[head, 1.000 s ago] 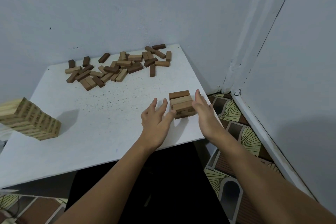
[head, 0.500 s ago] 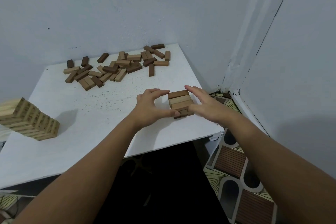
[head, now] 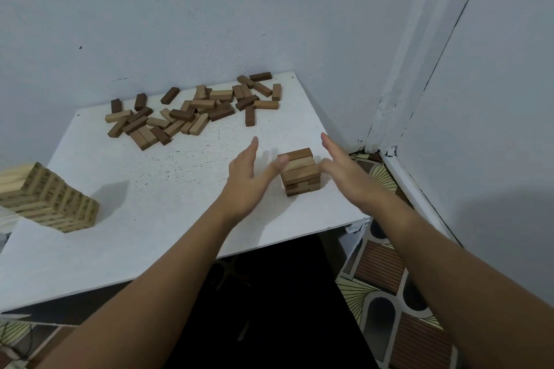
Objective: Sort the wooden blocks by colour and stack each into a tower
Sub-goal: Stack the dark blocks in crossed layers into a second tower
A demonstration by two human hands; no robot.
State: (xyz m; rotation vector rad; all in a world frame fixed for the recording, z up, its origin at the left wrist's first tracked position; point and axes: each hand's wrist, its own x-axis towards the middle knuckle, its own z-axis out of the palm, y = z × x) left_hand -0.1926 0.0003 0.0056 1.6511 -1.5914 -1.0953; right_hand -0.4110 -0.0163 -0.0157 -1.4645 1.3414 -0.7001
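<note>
A short tower of mid-brown blocks (head: 300, 172) stands near the right front corner of the white table (head: 168, 189). My left hand (head: 250, 177) is flat with straight fingers just left of the tower, its thumb at the tower's upper left edge. My right hand (head: 344, 172) is flat on the tower's right side, thumb close to its top corner. Neither hand holds a block. A loose pile of dark, mid-brown and pale blocks (head: 192, 112) lies at the back of the table. A taller pale-wood tower (head: 51, 199) stands at the left edge.
The walls meet in a corner just right of the table. Patterned floor tiles (head: 386, 266) show to the right and below. The brown tower stands close to the table's right and front edges. Bare white surface lies between the pile and the hands.
Both hands have let go of the brown tower's sides and opened outward, fingers now straight and pointing away. The tower has stayed in place.
</note>
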